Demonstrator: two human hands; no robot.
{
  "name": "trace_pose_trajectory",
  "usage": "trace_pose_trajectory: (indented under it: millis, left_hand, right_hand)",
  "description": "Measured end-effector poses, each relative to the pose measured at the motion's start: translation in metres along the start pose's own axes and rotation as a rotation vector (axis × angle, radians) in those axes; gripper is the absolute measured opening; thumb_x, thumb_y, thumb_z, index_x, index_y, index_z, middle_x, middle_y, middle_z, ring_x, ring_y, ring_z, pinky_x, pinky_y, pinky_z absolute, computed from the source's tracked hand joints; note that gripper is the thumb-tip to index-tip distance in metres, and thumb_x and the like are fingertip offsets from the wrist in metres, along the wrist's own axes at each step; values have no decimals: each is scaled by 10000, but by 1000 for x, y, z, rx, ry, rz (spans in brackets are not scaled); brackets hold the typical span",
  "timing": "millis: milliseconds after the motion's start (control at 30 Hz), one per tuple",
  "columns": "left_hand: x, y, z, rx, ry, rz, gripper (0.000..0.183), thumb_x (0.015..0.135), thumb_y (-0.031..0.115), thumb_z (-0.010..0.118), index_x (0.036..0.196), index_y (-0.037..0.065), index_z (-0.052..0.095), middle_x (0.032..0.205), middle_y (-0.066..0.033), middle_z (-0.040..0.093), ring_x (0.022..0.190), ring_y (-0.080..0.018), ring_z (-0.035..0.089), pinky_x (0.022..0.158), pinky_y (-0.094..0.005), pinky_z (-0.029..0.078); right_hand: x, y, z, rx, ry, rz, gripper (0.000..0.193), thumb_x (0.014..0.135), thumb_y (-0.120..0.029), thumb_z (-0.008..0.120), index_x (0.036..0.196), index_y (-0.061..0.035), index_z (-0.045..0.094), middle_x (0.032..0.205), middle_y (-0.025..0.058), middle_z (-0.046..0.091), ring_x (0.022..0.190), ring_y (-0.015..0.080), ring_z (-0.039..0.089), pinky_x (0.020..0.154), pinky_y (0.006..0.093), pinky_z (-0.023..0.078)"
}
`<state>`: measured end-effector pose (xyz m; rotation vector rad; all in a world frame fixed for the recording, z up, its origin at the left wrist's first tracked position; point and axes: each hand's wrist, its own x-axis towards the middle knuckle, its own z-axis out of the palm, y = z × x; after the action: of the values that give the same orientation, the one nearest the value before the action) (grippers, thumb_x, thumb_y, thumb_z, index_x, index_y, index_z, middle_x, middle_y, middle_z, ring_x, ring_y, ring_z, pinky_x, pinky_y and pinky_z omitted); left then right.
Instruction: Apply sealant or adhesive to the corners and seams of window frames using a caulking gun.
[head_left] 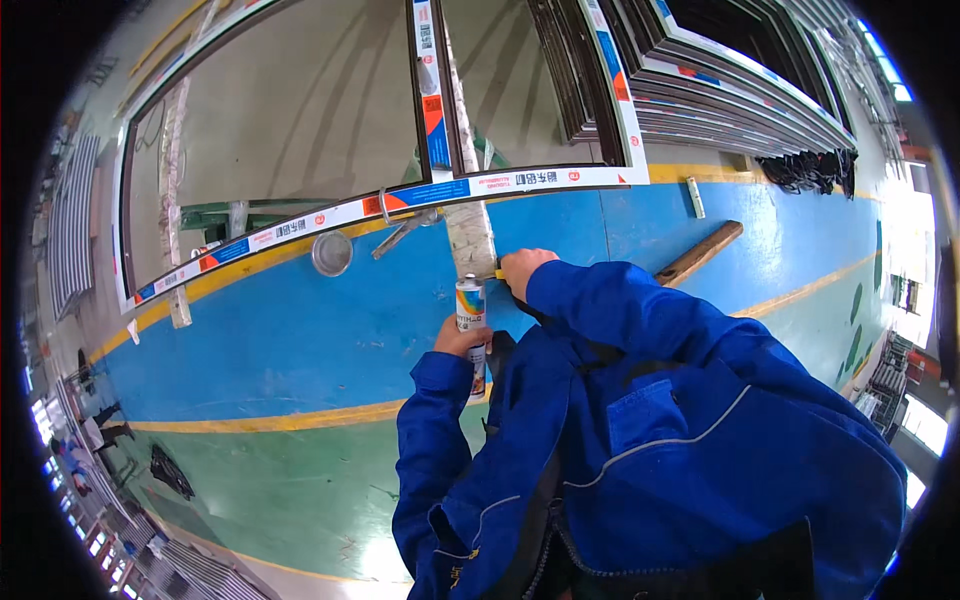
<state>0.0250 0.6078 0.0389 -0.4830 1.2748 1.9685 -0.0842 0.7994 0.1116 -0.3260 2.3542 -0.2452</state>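
My left hand (pixel 462 338) is wrapped round a sealant cartridge (pixel 471 303) with a white, multicoloured label, held upright in front of my body. My right hand (pixel 527 272) is closed on a small yellow-ended tool (pixel 499 274), its end beside the cartridge's top; most of the tool is hidden in the fist. Just beyond both hands, a wrapped support beam (pixel 470 240) runs under a large window frame (pixel 340 213) covered in printed protective film. On the frame's near side are a round clear-looking cup (pixel 332 253) and a flat metal-looking tool (pixel 398 236).
More film-covered frames (pixel 720 100) are stacked at the far right, with black plastic (pixel 812 172) by them. A wooden stick (pixel 700 254) and another cartridge (pixel 695 198) lie on the blue floor (pixel 330 350) to the right. Yellow lines border the blue strip.
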Motion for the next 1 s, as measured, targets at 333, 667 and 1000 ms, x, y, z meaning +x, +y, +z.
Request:
trace_pose_trajectory:
  millis: [333, 667, 1000]
  left_hand:
    - [-3, 12, -10, -154, -161, -77, 298, 702, 168, 678, 911, -3, 553, 667, -113, 591, 543, -229, 586, 516, -339, 470]
    - [9, -3, 3, 269, 92, 23, 374, 665, 144, 742, 959, 1, 559, 784, -119, 631, 640, -216, 635, 566, -355, 503]
    - [9, -18, 46, 859, 766, 276, 441, 704, 262, 760, 1026, 57, 540, 922, -173, 661, 834, -376, 645, 706, -442, 515]
  right_hand:
    - [0, -1, 1, 40, 14, 0, 201, 830, -134, 542, 948, -46, 680, 936, 188, 684, 882, 350, 670, 742, 432, 542]
    - [-4, -3, -1, -28, 22, -3, 234, 854, -146, 506, 971, -52, 685, 983, 180, 685, 900, 347, 676, 752, 439, 551]
    - [-4, 4, 10, 25, 44, 0, 201, 836, -146, 524, 932, -49, 670, 941, 189, 678, 893, 365, 660, 747, 448, 535]
